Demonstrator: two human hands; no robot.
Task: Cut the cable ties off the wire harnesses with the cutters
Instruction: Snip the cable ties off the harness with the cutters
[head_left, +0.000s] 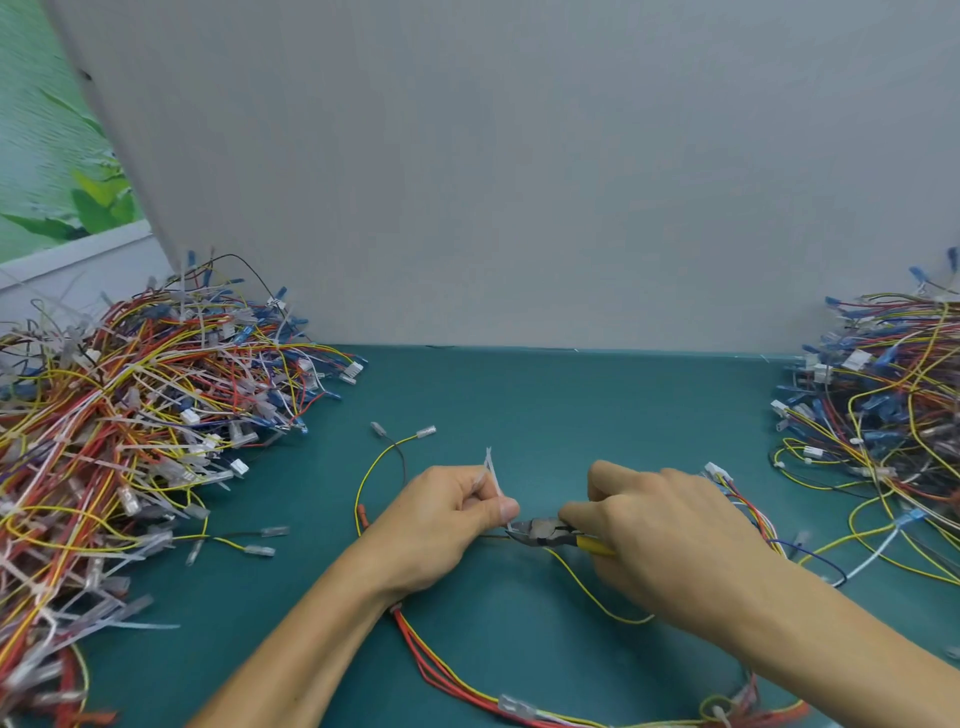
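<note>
The left hand (447, 514) is clamped: thumb and forefinger pinch a cable tie (492, 475), and the remaining fingers are curled under. The tie is a thin, flat, translucent white plastic strip. It stands up from the pinch and leans slightly left.

The right hand (665, 530) is wrapped around the yellow handles of the cutters (540, 532). The cutter head is dark grey metal, and its pointed jaws lie just beside the left thumb, at the foot of the tie. Whether the jaws are fully together cannot be told.

Both hands work over the middle of the tabletop (545, 405), a smooth teal surface, toward its near edge. The wire harness (452, 675) lies under and around them. It is made of thin red and yellow insulated wires that pass beneath the left wrist and curve along the near edge. One yellow wire loops left of the left hand and ends in clear-sleeved terminals. A white plastic connector shows behind the right hand.

The left pile (130, 415) lies along the left edge: tangled red, yellow and blue wires bristling with white ties. The right pile (883, 405) lies along the right edge, a looser tangle with blue terminals and white connectors.

A plain grey panel (519, 182) stands at the far edge.
</note>
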